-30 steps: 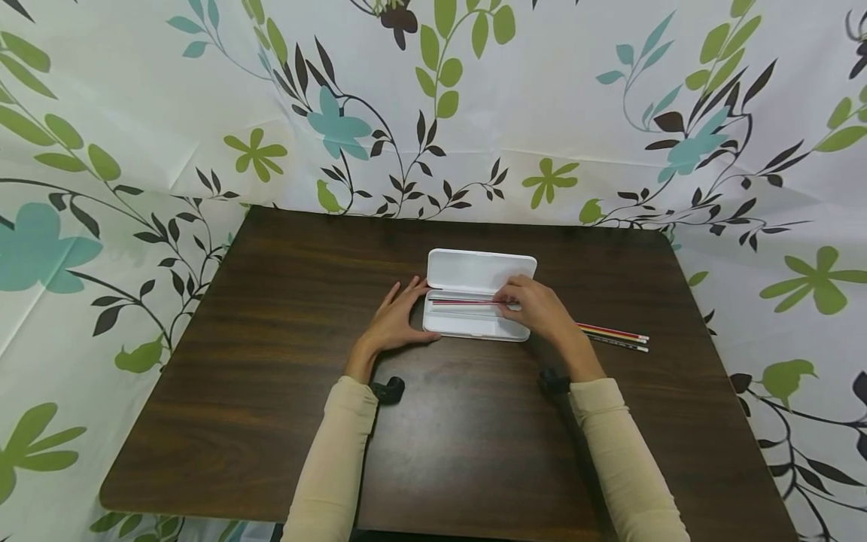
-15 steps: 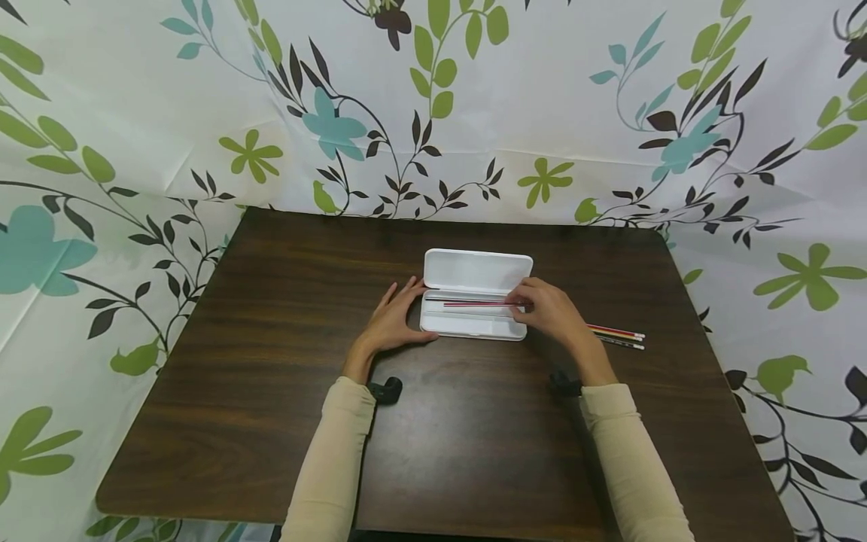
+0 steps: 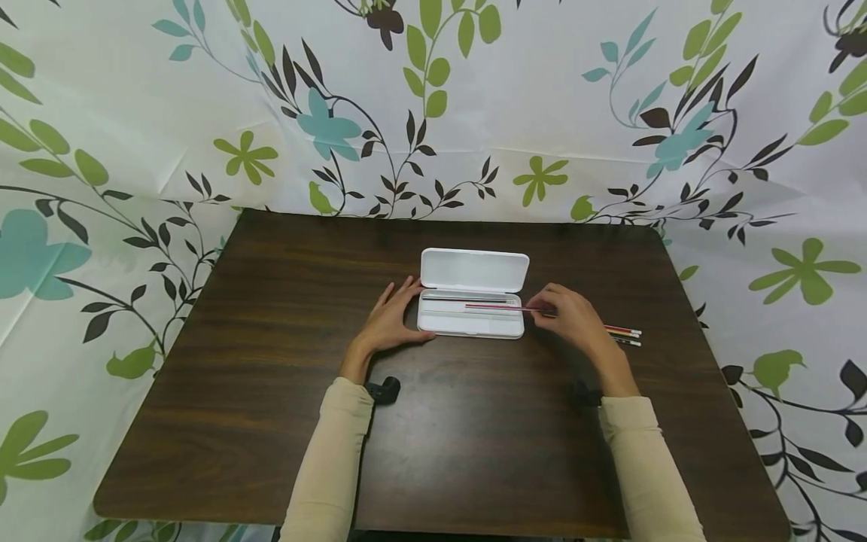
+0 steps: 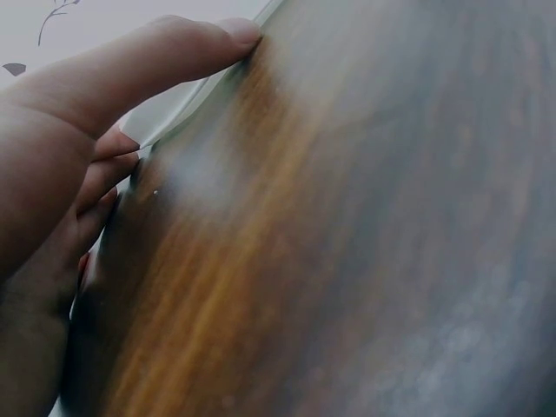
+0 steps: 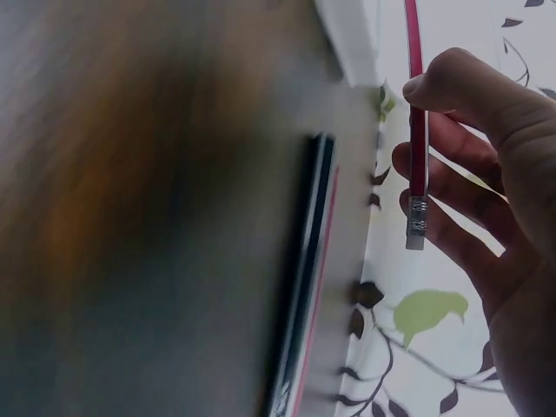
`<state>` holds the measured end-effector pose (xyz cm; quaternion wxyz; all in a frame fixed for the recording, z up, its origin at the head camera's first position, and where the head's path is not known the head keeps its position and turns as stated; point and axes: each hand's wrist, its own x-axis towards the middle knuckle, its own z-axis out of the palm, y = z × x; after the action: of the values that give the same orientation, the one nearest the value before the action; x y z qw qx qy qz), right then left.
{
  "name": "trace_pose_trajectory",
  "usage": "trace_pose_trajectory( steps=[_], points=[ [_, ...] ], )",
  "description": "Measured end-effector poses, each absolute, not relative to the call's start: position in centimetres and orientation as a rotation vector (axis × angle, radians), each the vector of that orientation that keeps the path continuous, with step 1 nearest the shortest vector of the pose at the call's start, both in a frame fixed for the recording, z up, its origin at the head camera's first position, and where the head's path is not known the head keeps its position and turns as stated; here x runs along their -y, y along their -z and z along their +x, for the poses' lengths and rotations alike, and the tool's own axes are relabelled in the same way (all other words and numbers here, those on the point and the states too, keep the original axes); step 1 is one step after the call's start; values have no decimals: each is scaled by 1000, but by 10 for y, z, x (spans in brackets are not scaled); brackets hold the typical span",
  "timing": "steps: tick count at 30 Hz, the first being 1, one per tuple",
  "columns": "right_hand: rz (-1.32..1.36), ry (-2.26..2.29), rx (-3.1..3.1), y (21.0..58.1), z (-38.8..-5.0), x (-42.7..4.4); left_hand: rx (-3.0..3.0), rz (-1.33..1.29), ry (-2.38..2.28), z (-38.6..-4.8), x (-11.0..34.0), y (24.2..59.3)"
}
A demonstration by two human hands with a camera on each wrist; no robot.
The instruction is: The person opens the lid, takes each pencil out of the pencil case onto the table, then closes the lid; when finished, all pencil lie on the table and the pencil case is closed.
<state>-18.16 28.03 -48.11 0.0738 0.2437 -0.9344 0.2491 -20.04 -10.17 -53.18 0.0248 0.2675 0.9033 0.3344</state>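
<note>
Pinching the slim red pencil (image 5: 419, 143) occupies your right hand (image 3: 567, 315); your spread left hand (image 3: 386, 324) likely steadies the white rectangular case (image 3: 474, 271).

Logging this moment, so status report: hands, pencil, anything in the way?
Right hand pinches red pencil, far end over open white case. Left hand touches case's left end. No obstruction seen; other pencils on table, right of case.

Open table (image 3: 467, 429) fronts the case (image 3: 470, 325); left fingers (image 3: 403, 298) block its left end
</note>
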Motion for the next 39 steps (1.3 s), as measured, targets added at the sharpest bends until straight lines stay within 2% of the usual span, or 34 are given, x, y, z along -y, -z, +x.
trace_pose_trajectory(
  steps=[22, 39],
  points=[
    [542, -642, 2820, 489, -141, -365, -2785, 807, -1027, -200, 102, 534],
    [511, -565, 2775, 489, -120, -403, -2787, 805, -1033, -202, 101, 533]
  ],
)
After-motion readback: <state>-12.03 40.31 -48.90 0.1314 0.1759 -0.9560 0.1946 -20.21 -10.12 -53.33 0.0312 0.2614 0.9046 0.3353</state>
